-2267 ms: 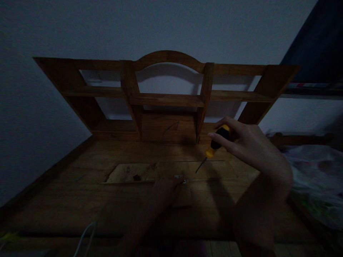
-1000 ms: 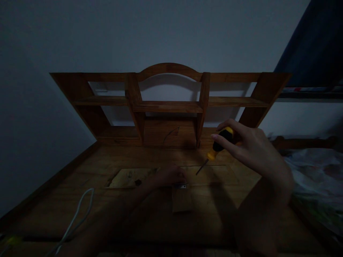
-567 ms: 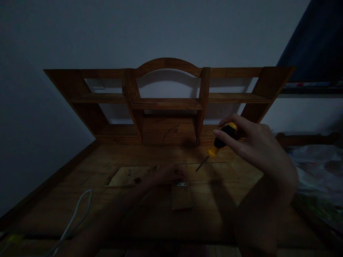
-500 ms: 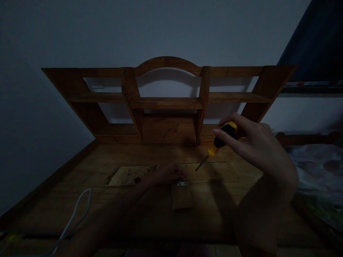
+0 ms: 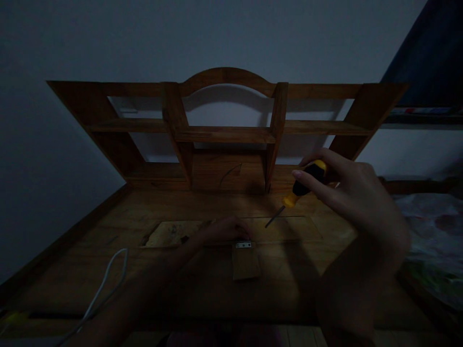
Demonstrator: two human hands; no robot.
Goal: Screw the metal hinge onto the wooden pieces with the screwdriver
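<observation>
In my right hand [image 5: 347, 188], raised above the right side of the wooden desk, is a black and yellow screwdriver [image 5: 309, 178]. Its shaft slants down to the left, with the tip in the air and apart from anything. My left hand [image 5: 231, 229] reaches across the desk, its fingers curled at the far edge of a small metal hinge [image 5: 243, 245] with screw holes. That hinge lies on the end of a small wooden board [image 5: 246, 265], flat on the desk. Dim light hides the left fingertips in part.
A wooden shelf unit [image 5: 226, 136] stands at the back of the desk [image 5: 159, 197] against the wall. A pale, worn strip [image 5: 285, 229] crosses the desktop. At the left lies a white cable loop [image 5: 104, 279]; plastic bags [image 5: 430, 231] are at the right.
The screwdriver in my right hand has shifted slightly up and right. My left hand stays at the hinge, more of which now shows. The view has tilted a little.
</observation>
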